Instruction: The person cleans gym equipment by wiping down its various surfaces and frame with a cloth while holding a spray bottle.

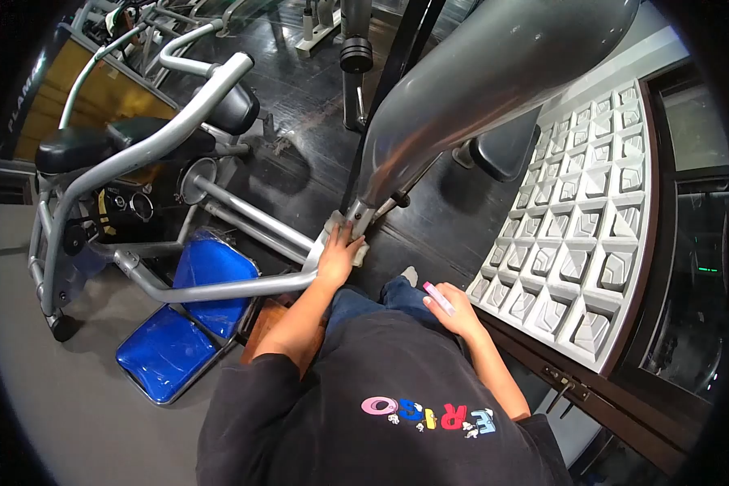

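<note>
Below, dark flooring (437,251) separates the machine (194,117) from white panelling (571,235).

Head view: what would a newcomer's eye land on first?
Probably the bright-blue padded folding chair at lower left, partly behind a silver metal bar, then the thick glossy dark-grey curved machine arm sweeping in from the upper right. Near the centre, the left hand lies on a whitish cloth-like piece against the machine, while the right hand holds a small pink-and-white tube.
</note>
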Available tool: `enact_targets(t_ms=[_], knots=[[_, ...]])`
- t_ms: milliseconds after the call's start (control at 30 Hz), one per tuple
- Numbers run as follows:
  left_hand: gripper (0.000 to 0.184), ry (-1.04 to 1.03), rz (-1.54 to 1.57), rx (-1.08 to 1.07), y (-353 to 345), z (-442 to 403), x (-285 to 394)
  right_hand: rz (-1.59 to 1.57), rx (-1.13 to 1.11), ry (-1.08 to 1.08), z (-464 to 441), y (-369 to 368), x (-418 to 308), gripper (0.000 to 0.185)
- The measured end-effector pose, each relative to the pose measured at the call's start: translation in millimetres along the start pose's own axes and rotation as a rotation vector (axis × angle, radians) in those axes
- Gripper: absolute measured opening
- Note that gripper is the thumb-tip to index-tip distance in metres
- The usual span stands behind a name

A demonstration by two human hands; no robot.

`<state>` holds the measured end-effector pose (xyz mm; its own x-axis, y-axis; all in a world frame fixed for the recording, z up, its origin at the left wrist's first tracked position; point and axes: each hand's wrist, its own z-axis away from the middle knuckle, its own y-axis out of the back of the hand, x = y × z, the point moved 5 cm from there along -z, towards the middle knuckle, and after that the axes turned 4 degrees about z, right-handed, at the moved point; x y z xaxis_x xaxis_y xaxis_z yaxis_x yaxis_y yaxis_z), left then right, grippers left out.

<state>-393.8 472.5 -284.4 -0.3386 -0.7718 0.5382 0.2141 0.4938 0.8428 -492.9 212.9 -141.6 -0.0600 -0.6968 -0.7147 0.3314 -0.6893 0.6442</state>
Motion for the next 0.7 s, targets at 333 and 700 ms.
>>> enact_targets(t_ms=[333, 700], knots=[[0.037, 0.523, 0.818, 0.232, 30, -20, -66, -0.122, -0.031, 0.025, -1, -16, -4, 0.029], [0.048, 0.629, 0.872, 0.04, -25, -85, -63, -0.054, -0.078, -0.101, 21, -4, 18, 0.032]])
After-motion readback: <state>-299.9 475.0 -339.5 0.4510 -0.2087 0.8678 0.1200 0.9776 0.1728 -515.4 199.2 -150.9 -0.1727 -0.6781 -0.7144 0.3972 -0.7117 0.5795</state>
